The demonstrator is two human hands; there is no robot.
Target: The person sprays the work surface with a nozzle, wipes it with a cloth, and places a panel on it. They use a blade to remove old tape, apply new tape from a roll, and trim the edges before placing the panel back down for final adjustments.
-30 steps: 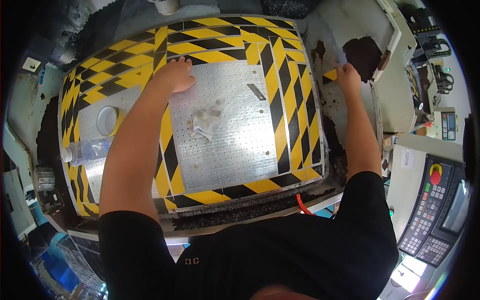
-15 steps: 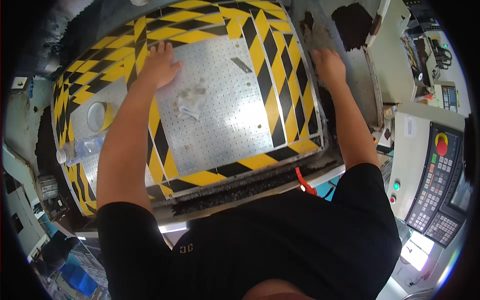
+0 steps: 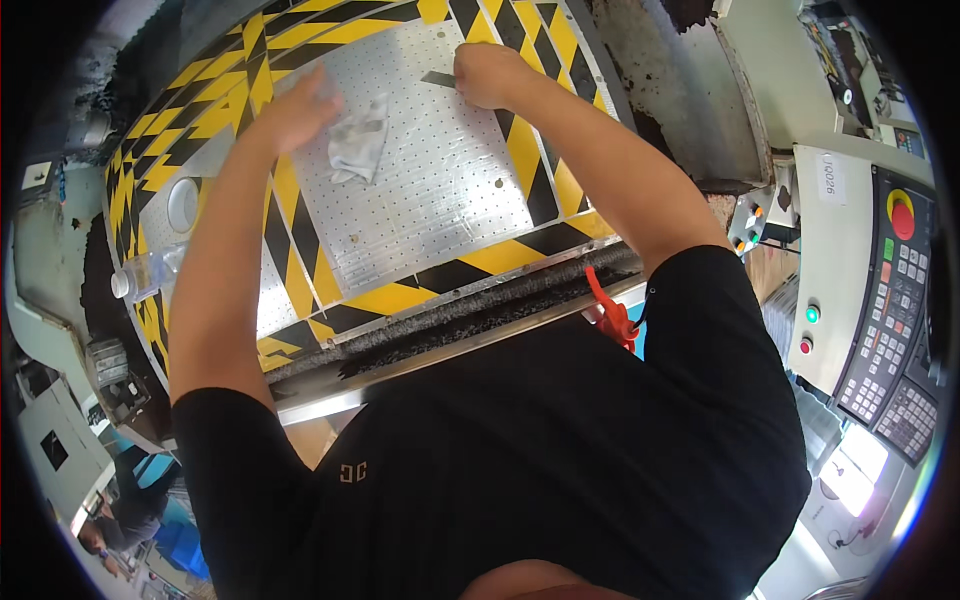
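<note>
A perforated metal plate (image 3: 420,220) edged with yellow-and-black striped tape lies before me. Over its far left part is my left hand (image 3: 298,112), smeared by motion, its thumb apart from the fingers and nothing visible in it. A crumpled whitish cloth (image 3: 358,145) rests on the plate just right of that hand. Farther right, my right hand (image 3: 490,76) is closed on one end of a thin flat metal strip (image 3: 437,79); the other end sticks out leftward, and the fingertips are hidden. Beyond my left forearm are a roll of tape (image 3: 183,205) and a clear plastic bottle (image 3: 145,274) lying on its side.
A machine control panel (image 3: 880,320) with a red stop button (image 3: 902,220) stands at the right. Dark debris fills a trough (image 3: 450,325) along the plate's near edge. A red-handled tool (image 3: 612,315) hangs near my right sleeve. Another person (image 3: 125,515) shows at lower left.
My right hand has come from beyond the plate's right edge leftward onto the metal strip. My left hand has lifted from its flat rest. The whole view has shifted; the cloth stays put.
</note>
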